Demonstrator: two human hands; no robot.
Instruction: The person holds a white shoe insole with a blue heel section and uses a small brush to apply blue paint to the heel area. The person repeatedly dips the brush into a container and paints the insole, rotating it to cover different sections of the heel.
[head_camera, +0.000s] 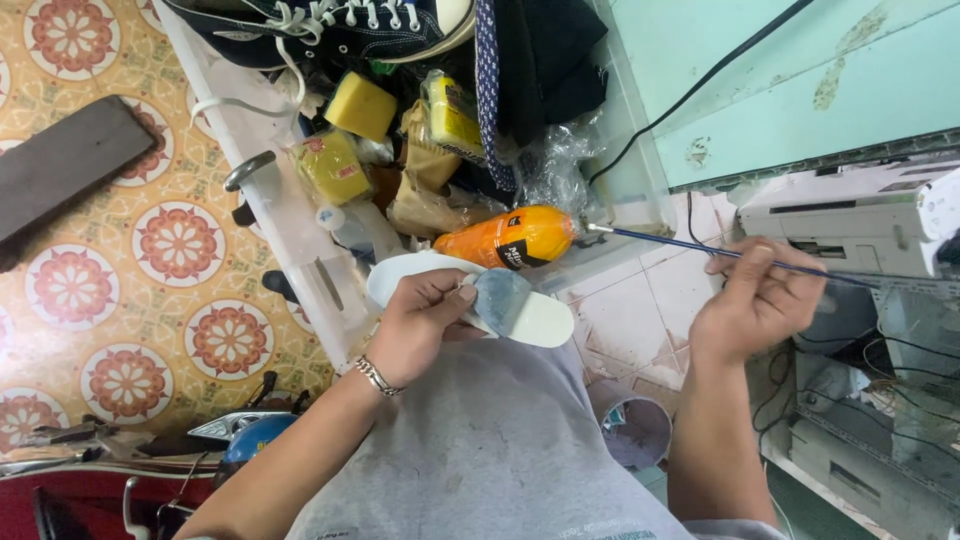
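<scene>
Grey-shirted lap lowest; left hand (425, 325) grips a white insole (520, 310) lying left-right mid-frame; right hand (755, 300) pinches a thin brush (660, 240), tip pointing left.

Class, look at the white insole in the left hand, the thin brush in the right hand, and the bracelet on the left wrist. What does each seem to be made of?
Insole: probably foam, matte white, with a greyish smeared patch where the left hand grips it.
Brush: thin dark-blue handle, glossy, maybe painted wood or plastic, with a pale tip, held by the right hand.
Bracelet: shiny silver links, likely metal.
</scene>
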